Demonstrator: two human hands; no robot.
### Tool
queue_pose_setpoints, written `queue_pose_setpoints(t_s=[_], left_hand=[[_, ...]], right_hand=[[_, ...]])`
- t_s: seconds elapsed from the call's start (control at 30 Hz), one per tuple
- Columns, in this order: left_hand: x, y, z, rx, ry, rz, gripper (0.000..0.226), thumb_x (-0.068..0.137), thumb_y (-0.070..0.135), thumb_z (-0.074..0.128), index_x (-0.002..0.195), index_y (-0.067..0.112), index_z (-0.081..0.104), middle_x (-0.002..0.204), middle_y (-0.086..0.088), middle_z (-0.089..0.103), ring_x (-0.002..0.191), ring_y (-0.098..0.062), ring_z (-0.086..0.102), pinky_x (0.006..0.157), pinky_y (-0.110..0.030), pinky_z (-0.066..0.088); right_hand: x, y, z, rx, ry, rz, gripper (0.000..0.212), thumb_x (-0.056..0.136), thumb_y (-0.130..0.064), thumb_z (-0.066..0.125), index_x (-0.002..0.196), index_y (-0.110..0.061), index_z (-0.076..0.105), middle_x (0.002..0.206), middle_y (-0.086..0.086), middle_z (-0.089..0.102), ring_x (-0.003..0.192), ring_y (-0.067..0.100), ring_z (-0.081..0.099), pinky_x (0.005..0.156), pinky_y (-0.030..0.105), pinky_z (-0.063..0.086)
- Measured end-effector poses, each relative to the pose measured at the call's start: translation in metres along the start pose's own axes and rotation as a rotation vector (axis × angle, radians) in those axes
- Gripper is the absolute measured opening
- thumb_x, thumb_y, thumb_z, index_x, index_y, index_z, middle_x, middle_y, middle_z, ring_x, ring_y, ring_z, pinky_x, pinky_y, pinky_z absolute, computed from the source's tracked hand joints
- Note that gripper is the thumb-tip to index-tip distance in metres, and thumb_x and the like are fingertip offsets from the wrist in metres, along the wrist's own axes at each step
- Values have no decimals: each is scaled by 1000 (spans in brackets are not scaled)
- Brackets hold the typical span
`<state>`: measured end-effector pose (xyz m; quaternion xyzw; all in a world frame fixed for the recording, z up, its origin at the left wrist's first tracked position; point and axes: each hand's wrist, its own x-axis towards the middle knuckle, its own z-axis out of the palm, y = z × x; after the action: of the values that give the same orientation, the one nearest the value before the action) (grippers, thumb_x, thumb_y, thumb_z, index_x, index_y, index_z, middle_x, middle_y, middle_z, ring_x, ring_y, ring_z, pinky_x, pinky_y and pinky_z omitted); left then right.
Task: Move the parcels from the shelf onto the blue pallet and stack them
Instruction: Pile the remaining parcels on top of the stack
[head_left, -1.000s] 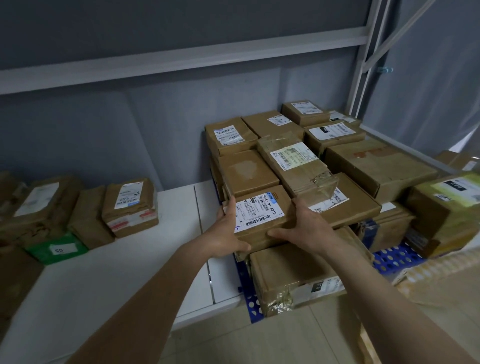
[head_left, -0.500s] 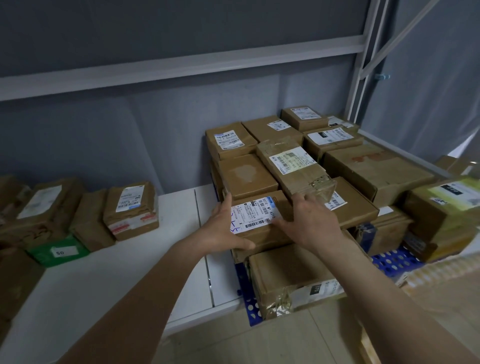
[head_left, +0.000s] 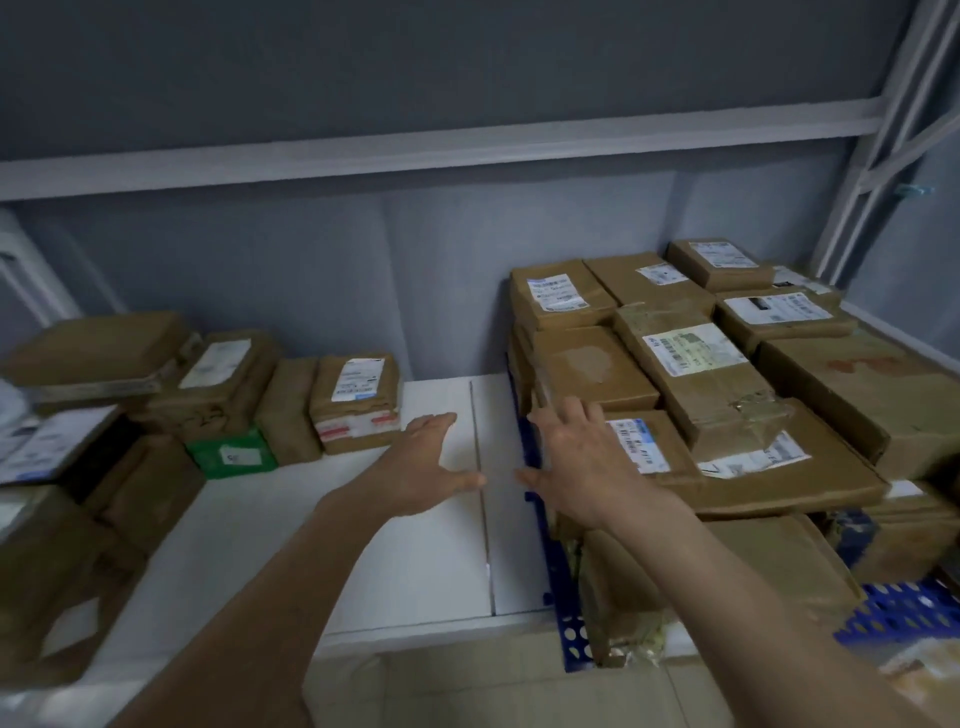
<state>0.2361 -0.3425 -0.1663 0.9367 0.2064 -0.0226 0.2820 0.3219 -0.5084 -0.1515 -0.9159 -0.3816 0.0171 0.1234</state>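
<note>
Brown parcels are stacked on the blue pallet (head_left: 558, 566) at the right. The small labelled parcel (head_left: 649, 447) lies on the stack's near left corner. My right hand (head_left: 576, 457) hovers with fingers spread beside that parcel, holding nothing. Over the white shelf (head_left: 260, 519), my left hand (head_left: 431, 462) is stretched flat and empty. Several more brown parcels sit on the shelf at the left, the nearest being a taped labelled parcel (head_left: 358, 400) beside a green box (head_left: 234, 452).
A grey wall and a white crossbeam (head_left: 415, 150) run behind the shelf. White frame posts (head_left: 878, 156) rise at the right. A pale bag (head_left: 924, 670) lies at the lower right near the pallet's front corner.
Both hands have let go of the small labelled parcel, which stays on the stack. They have moved left over the shelf with fingers spread. The view has swung left.
</note>
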Motion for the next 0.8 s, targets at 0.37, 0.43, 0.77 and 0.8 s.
queue_pose_setpoints(t_s=[0.37,0.43,0.77,0.8], left_hand=[[-86,-116,-47,24,163,-387,83,86,49,62,151,20,20,158,-1,19,144,-20,21,115,-35,21],[-103,-136,-55,-11,195,-450,82,86,47,63,151,20,20,157,-2,20,143,-21,24,114,-35,23],[-173,-229,-96,-86,487,-647,72,83,37,70,145,20,35,147,-5,38,131,-23,41,106,-33,39],[-178,-237,-101,-93,568,-656,71,82,34,72,142,18,39,143,-7,43,128,-23,44,104,-34,42]], right_hand=[[37,-131,54,121,-228,-353,72,91,-47,55,148,-24,18,155,1,15,141,25,13,113,37,23],[42,-158,64,130,-257,-415,72,90,-48,55,148,-22,20,154,1,15,140,26,14,113,37,24],[58,-282,115,145,-451,-614,80,91,-50,53,151,-15,13,157,3,8,143,25,7,115,37,19],[59,-294,119,152,-469,-624,80,91,-49,54,151,-14,13,157,4,8,143,25,7,114,36,19]])
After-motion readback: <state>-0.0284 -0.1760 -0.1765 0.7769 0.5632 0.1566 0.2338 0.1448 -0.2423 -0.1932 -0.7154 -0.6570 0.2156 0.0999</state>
